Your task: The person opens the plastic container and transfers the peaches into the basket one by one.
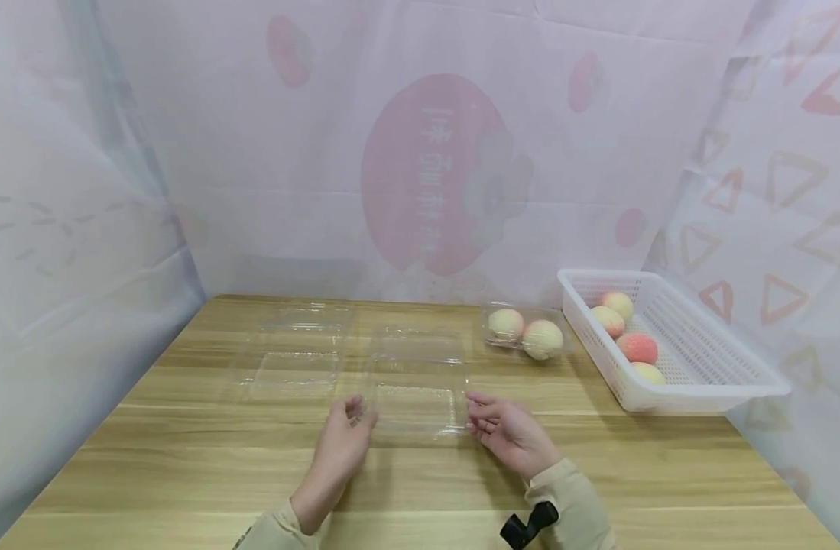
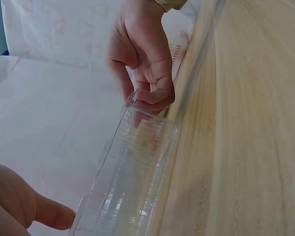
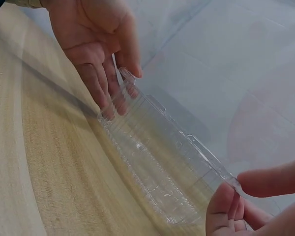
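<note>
A clear plastic clamshell box [image 1: 416, 409] stands opened out in front of me, its lid [image 1: 420, 347] laid back toward the far side. My left hand [image 1: 344, 435] holds the box's left front corner; in the right wrist view the left thumb [image 3: 130, 51] lies on the rim and the fingers are along the side wall. At the opposite corner my right hand [image 1: 512, 437] pinches the rim between thumb and fingers, which the right wrist view shows close up. The box looks to have nothing in it.
Another opened clear clamshell box [image 1: 296, 370] lies at the left. Behind, to the right, a clear box [image 1: 491, 347] contains two peaches [image 1: 543, 339]. A white plastic basket [image 1: 722, 393] with several peaches [image 1: 637, 348] stands at the right. Printed cloth [image 1: 309, 153] surrounds the wooden table [image 1: 426, 489].
</note>
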`<state>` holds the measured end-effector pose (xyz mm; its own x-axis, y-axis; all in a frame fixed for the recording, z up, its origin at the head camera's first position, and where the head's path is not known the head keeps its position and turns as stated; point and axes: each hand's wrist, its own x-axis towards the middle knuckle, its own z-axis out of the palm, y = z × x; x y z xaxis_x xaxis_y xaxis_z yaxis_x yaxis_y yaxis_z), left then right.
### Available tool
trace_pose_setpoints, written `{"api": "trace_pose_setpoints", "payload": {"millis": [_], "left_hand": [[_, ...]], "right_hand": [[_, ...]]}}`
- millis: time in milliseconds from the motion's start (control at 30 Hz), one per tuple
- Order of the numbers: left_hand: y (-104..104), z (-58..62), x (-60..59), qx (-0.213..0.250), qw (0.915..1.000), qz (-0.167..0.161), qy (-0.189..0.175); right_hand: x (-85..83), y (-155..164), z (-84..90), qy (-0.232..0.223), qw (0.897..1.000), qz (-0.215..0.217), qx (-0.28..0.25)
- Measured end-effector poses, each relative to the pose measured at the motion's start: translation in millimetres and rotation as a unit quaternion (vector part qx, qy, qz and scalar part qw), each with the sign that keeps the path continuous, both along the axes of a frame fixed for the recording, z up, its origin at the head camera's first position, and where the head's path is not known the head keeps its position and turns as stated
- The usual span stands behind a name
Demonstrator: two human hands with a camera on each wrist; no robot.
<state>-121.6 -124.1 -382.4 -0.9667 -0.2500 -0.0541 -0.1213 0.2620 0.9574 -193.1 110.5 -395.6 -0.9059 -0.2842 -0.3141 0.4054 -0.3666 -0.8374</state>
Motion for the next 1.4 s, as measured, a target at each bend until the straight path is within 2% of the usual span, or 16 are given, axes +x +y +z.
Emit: {"api": "trace_pose_setpoints", "payload": {"millis": [167, 300, 533, 700, 800, 867, 1000, 1133, 1267, 1400], "left_hand": [[-2.9, 0.9, -0.8, 0.001, 0.9998, 0.007, 0.019], [-3.7, 1.7, -2.1, 0.009, 0.9994, 0.015, 0.03], [-4.2, 2.9, -5.5, 0.092, 0.9954, 0.007, 0.027], [-9.9, 9.6, -12.4, 0.088, 0.9955, 0.005, 0.034], [-15.2, 16.3, -19.7, 0.05, 0.9975, 0.013, 0.049], [-19.9, 20.1, -25.5, 0.005, 0.9979, 0.021, 0.061], [-30.1, 24.6, -36.4, -0.083, 0.9918, 0.033, 0.091], [-37.1, 27.5, -45.7, -0.164, 0.9792, 0.036, 0.113], [-40.1, 29.5, -54.1, -0.236, 0.9617, 0.055, 0.128], [-39.8, 31.6, -55.5, -0.289, 0.9424, 0.067, 0.154]], "right_hand": [[0.0, 2.4, 0.8, -0.001, 1.0, -0.005, 0.003], [-0.8, 5.3, 0.5, 0.011, 0.999, -0.019, 0.024], [-4.5, 9.2, 0.6, 0.029, 0.998, -0.027, 0.046], [-14.6, 5.1, 7.9, 0.039, 0.997, -0.022, 0.062], [-24.3, -1.9, 16.6, 0.051, 0.996, -0.021, 0.069], [-30.9, -7.8, 21.8, 0.057, 0.995, -0.021, 0.074], [-43.4, -21.2, 27.0, 0.057, 0.994, -0.026, 0.089], [-54.4, -33.7, 26.6, 0.052, 0.992, -0.031, 0.109], [-62.8, -43.8, 24.6, 0.05, 0.992, -0.038, 0.112], [-69.8, -52.1, 21.2, 0.06, 0.99, -0.045, 0.118]]}}
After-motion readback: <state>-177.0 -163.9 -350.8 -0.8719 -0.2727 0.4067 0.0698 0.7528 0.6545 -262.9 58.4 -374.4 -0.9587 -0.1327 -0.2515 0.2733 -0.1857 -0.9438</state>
